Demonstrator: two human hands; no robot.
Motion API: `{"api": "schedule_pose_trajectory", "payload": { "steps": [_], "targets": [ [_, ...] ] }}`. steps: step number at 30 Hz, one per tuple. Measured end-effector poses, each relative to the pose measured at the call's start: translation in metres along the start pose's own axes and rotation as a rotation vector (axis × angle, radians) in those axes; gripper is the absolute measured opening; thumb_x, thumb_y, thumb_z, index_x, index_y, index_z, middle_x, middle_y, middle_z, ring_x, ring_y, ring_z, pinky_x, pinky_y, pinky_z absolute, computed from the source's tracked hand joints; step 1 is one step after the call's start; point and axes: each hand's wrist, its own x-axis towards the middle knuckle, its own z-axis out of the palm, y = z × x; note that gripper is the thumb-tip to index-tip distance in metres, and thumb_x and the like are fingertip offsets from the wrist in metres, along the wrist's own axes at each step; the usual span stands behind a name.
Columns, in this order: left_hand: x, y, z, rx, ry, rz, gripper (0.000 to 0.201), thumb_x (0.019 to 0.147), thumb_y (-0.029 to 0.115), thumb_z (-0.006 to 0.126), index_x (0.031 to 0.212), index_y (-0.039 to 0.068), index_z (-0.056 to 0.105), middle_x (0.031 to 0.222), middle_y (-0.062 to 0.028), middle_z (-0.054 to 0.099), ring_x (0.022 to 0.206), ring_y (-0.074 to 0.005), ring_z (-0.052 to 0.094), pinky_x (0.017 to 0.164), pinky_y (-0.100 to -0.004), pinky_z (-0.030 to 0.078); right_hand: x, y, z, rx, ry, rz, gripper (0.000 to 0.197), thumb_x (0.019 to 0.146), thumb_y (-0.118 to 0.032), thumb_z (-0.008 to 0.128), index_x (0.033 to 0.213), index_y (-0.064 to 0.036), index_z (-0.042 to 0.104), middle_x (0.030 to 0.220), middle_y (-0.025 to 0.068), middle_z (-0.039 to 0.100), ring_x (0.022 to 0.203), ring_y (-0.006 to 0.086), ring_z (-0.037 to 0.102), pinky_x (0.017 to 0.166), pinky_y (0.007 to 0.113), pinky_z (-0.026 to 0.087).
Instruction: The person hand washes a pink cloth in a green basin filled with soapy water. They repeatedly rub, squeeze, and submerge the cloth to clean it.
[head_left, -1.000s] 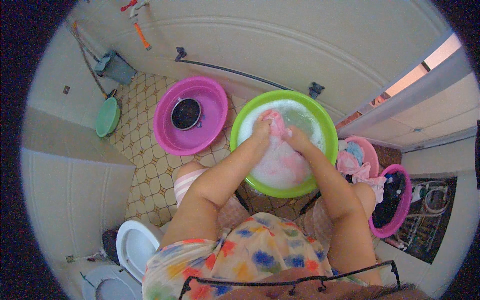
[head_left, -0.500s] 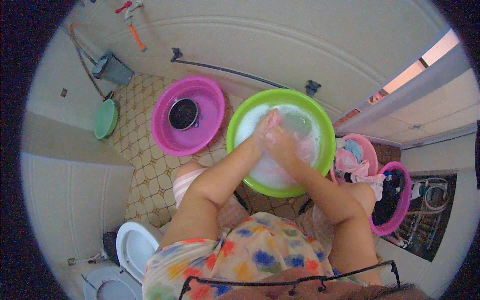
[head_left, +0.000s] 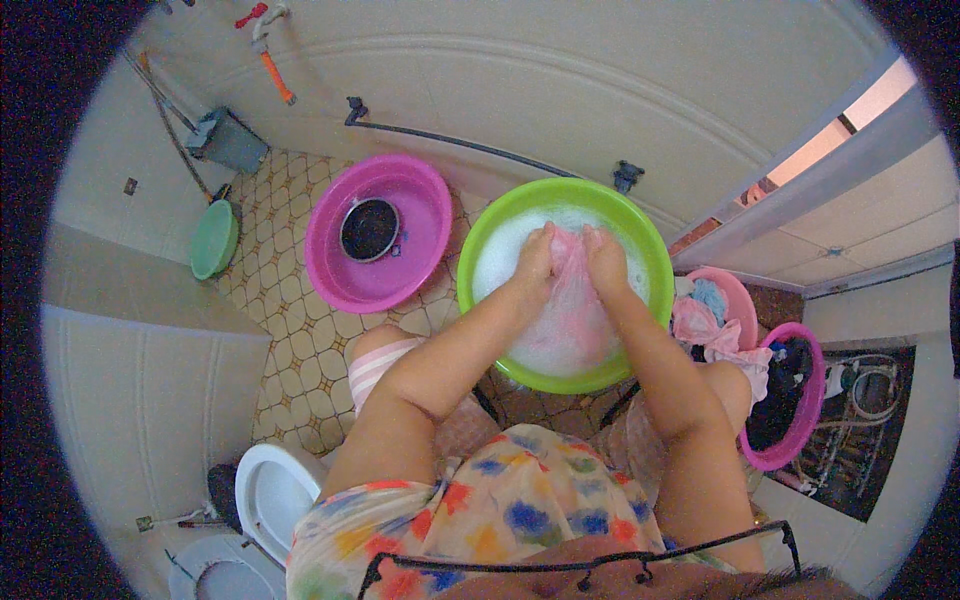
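In front of me stands a lime-green basin (head_left: 660, 300) with white suds (head_left: 500, 245) in it. A wet pink cloth (head_left: 570, 270) is stretched between my two hands, its lower part lying in the suds. My left hand (head_left: 537, 252) is closed on the cloth's left side. On its right side my right hand (head_left: 604, 260) grips it too, a short way from the left. The cloth's full shape is hidden by foam, so I cannot tell which garment it is.
A magenta basin (head_left: 430, 260) holding a dark round pan (head_left: 370, 230) is at the left. To the right are a pink basin of clothes (head_left: 735, 300) and a magenta tub of dark clothes (head_left: 808, 400). A toilet (head_left: 262, 490) stands lower left, a wall pipe (head_left: 450, 137) behind.
My hands were pressed together over the suds. Now they are apart, the right one shifted rightward, and the pink cloth is raised and spread between them.
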Motion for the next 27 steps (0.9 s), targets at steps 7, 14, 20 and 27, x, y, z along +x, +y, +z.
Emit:
{"api": "schedule_pose_trajectory", "payload": {
  "steps": [7, 14, 20, 27],
  "targets": [
    [0.033, -0.005, -0.026, -0.037, 0.087, 0.094, 0.03, 0.085, 0.009, 0.04, 0.114, 0.007, 0.046, 0.106, -0.0132, 0.053, 0.09, -0.0265, 0.056, 0.073, -0.0392, 0.05, -0.012, 0.009, 0.005, 0.213, -0.351, 0.015, 0.043, 0.081, -0.023, 0.055, 0.117, -0.0001, 0.047, 0.112, 0.0217, 0.054, 0.103, 0.0324, 0.053, 0.087, 0.038, 0.042],
    [0.024, -0.015, -0.025, -0.017, -0.128, -0.085, 0.03, 0.087, 0.032, 0.043, 0.104, 0.01, 0.055, 0.1, -0.0099, 0.058, 0.084, -0.023, 0.057, 0.077, -0.0386, 0.046, -0.009, 0.014, 0.041, 0.464, -0.03, 0.173, 0.04, 0.081, -0.024, 0.056, 0.113, -0.0017, 0.051, 0.104, 0.0189, 0.057, 0.094, 0.0293, 0.056, 0.083, 0.037, 0.042],
    [0.054, -0.018, -0.063, -0.278, -0.388, -0.164, 0.033, 0.087, 0.04, 0.046, 0.104, 0.012, 0.054, 0.097, -0.0085, 0.057, 0.083, -0.0232, 0.056, 0.078, -0.041, 0.046, -0.073, -0.09, -0.008, 0.221, -0.085, -0.326, 0.028, 0.083, -0.024, 0.052, 0.097, -0.0011, 0.056, 0.094, 0.019, 0.057, 0.089, 0.0333, 0.055, 0.08, 0.039, 0.043],
    [-0.005, -0.001, 0.001, -0.067, -0.323, -0.173, 0.036, 0.09, 0.042, 0.041, 0.099, 0.01, 0.053, 0.093, -0.0083, 0.057, 0.085, -0.0213, 0.056, 0.08, -0.0372, 0.045, -0.037, -0.008, 0.032, -0.189, -0.055, -0.489, 0.028, 0.086, -0.029, 0.045, 0.086, -0.0025, 0.056, 0.093, 0.0202, 0.057, 0.085, 0.0368, 0.054, 0.076, 0.042, 0.043]
  ]
}}
